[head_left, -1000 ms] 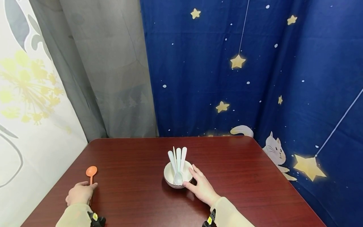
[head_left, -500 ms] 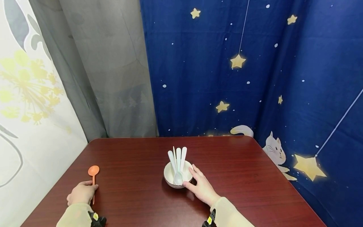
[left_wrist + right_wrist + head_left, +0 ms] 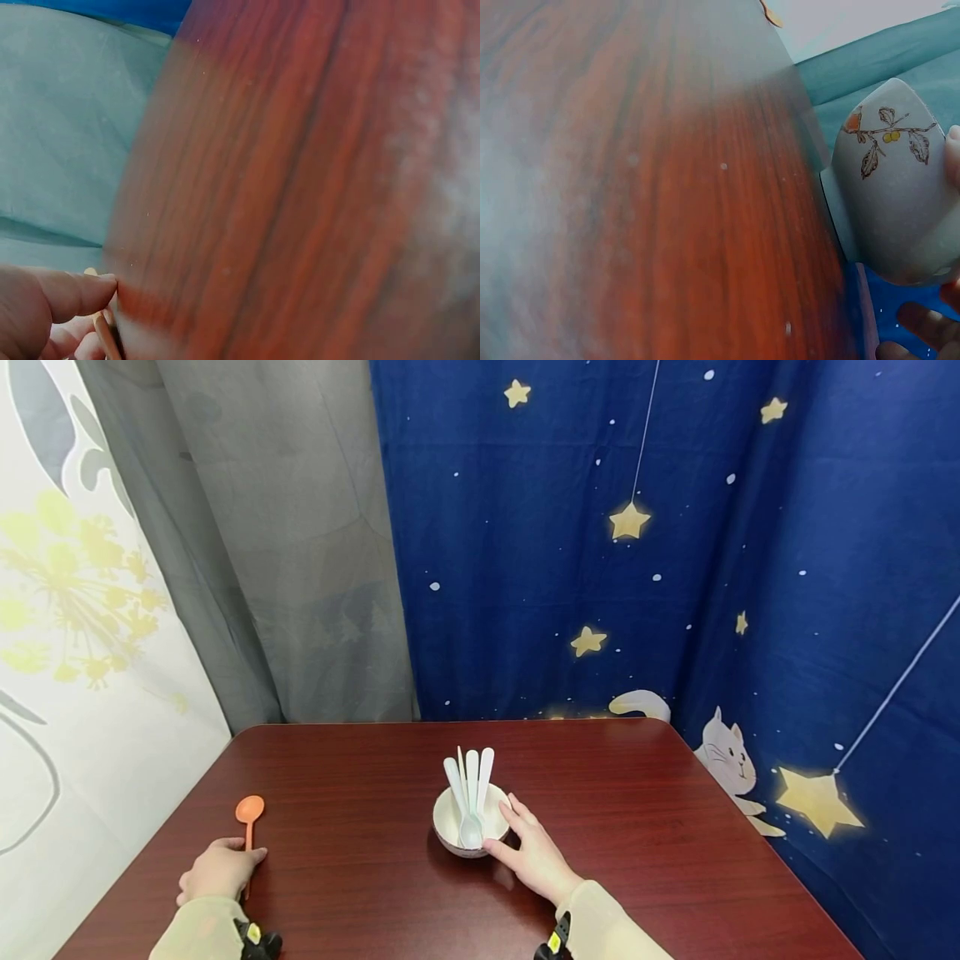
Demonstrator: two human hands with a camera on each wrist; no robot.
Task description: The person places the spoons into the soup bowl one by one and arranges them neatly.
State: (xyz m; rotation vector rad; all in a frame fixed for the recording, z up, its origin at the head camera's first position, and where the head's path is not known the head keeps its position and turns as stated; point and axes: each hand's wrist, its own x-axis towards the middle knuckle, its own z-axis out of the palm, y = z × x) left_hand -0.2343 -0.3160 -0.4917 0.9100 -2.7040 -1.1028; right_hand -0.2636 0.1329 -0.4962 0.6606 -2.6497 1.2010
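Near the table's left side, my left hand (image 3: 219, 870) pinches the handle of an orange spoon (image 3: 250, 810) between thumb and fingers, its bowl end pointing away from me. In the left wrist view, the spoon's handle (image 3: 106, 335) shows beside the thumb. A white bowl (image 3: 450, 835) stands mid-table, with several pale plastic utensils (image 3: 471, 777) leaning up in it, one a spoon with its head low in front. My right hand (image 3: 536, 858) holds the bowl's right side, thumb near the front rim, fingers further back. The right wrist view shows a leaf-and-berry print on the bowl (image 3: 892, 187).
The dark red wooden table (image 3: 360, 893) has rounded far corners. Behind it hang a grey curtain (image 3: 300, 568) and a blue star curtain (image 3: 525, 568). A white patterned sheet (image 3: 97, 735) runs along the left edge.
My left hand and the orange spoon have shifted slightly to the right, and the spoon stands straighter in view. The right hand and the bowl have stayed put.
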